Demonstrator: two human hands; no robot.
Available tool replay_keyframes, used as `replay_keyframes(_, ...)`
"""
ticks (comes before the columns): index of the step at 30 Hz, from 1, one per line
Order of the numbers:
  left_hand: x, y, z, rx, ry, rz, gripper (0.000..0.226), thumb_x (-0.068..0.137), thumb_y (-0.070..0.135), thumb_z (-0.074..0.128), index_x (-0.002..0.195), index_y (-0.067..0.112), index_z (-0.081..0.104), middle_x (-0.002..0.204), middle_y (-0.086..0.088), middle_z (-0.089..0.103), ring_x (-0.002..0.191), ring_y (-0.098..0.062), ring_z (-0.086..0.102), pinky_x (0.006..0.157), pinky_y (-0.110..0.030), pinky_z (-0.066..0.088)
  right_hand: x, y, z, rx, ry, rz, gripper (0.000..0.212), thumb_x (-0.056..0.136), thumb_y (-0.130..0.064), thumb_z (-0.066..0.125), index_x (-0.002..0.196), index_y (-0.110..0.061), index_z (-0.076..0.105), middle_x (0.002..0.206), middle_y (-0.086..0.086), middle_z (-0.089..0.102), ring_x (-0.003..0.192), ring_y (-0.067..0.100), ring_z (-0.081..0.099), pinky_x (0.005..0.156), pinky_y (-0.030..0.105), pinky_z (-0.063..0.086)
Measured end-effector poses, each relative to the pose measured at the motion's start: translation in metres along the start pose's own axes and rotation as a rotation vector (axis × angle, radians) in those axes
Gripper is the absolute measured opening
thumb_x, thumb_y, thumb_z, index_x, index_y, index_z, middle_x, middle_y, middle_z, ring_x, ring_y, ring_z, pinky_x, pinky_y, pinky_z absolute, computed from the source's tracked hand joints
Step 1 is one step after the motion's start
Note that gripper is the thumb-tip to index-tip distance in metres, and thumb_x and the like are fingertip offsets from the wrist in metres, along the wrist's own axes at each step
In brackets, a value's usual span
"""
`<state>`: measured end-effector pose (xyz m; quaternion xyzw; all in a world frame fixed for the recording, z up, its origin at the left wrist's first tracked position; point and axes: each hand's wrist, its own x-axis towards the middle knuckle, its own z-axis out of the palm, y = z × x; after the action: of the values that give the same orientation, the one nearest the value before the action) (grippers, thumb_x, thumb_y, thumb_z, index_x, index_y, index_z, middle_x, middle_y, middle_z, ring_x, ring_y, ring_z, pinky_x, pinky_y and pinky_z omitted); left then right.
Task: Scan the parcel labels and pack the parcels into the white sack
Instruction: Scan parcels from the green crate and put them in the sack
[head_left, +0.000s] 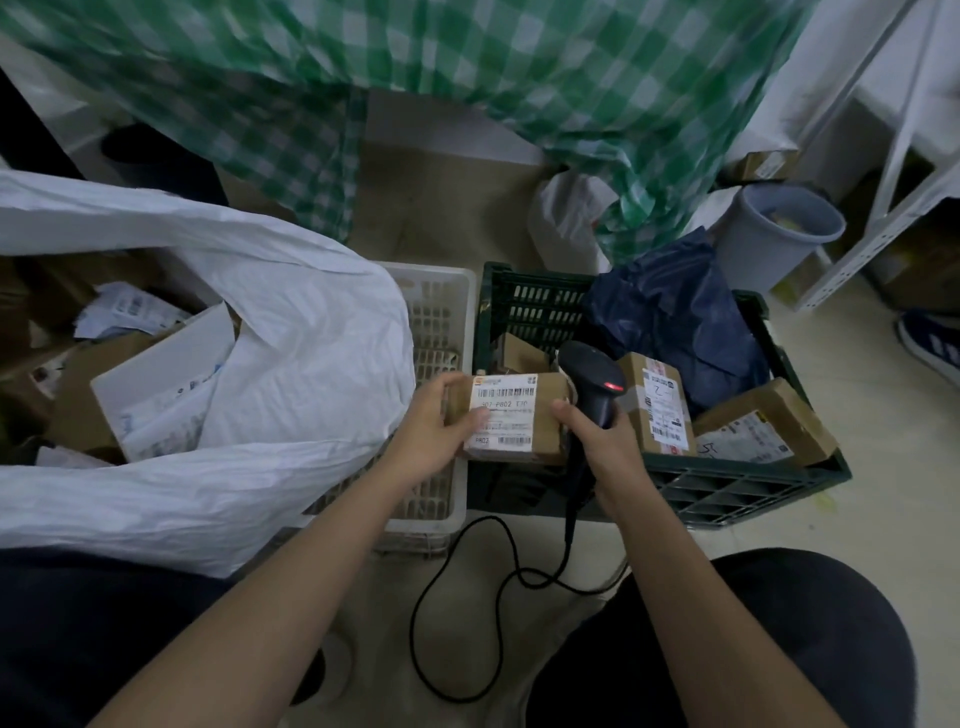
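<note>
Left hand (431, 431) holds parcel (511, 421); right hand (605, 441) grips scanner (592, 384).

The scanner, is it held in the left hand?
No, the right hand grips the scanner, while the left hand holds the labelled parcel.

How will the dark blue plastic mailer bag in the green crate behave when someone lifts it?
The dark blue plastic mailer bag is crumpled and bulging, so it will probably sag and change shape. Its glossy film may slip in a loose grip. It leans on the green crate wall, so it seems unlikely to roll.

The label (503, 418) on the held brown parcel (511, 421) is showing barcodes, roughly "307-P802 T70" and "P803"; other labels are reading too blurred.
</note>
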<state>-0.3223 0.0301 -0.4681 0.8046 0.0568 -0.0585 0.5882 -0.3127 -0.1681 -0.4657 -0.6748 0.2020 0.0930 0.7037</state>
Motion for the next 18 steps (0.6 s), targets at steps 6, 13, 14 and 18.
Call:
replay_keyframes(6,-0.001,0.001,-0.013,-0.318,-0.209,-0.3,0.061,0.085,0.04,0.067,0.138,0.027,0.039,0.125,0.002,0.063,0.108,-0.014,0.064,0.087,-0.036,0.054,-0.001,-0.007,-0.011,0.021,-0.081,-0.041,0.052,0.078,-0.026,0.079,0.124,-0.017,0.056,0.115,0.005,0.068,0.104,0.02,0.067,0.09,0.036,0.054)
replay_keyframes(13,-0.017,-0.001,-0.047,-0.351,0.023,-0.189,0.065,0.088,0.019,0.068,0.143,0.025,0.033,0.13,-0.001,0.054,0.113,-0.02,0.06,0.091,-0.045,0.054,-0.011,-0.012,0.006,-0.113,0.055,-0.184,0.041,0.083,-0.032,0.074,0.119,-0.019,0.058,0.107,0.0,0.067,0.098,0.02,0.066,0.083,0.03,0.052)
replay_keyframes(14,-0.018,-0.001,-0.054,-0.364,0.077,-0.169,0.067,0.086,0.02,0.07,0.143,0.023,0.034,0.131,0.001,0.053,0.114,-0.019,0.059,0.092,-0.044,0.053,-0.015,-0.014,0.01,-0.11,0.045,-0.186,0.035,0.087,-0.032,0.07,0.118,-0.019,0.059,0.105,0.001,0.067,0.094,0.02,0.068,0.075,0.024,0.051)
replay_keyframes(18,-0.021,-0.001,-0.086,-0.338,0.239,-0.096,0.059,0.084,0.023,0.073,0.134,0.016,0.044,0.135,0.004,0.053,0.119,-0.018,0.057,0.099,-0.043,0.049,-0.034,-0.023,0.034,-0.14,-0.1,-0.19,0.012,0.094,-0.028,0.062,0.086,-0.018,0.058,0.084,0.003,0.063,0.08,0.021,0.064,0.056,0.014,0.047)
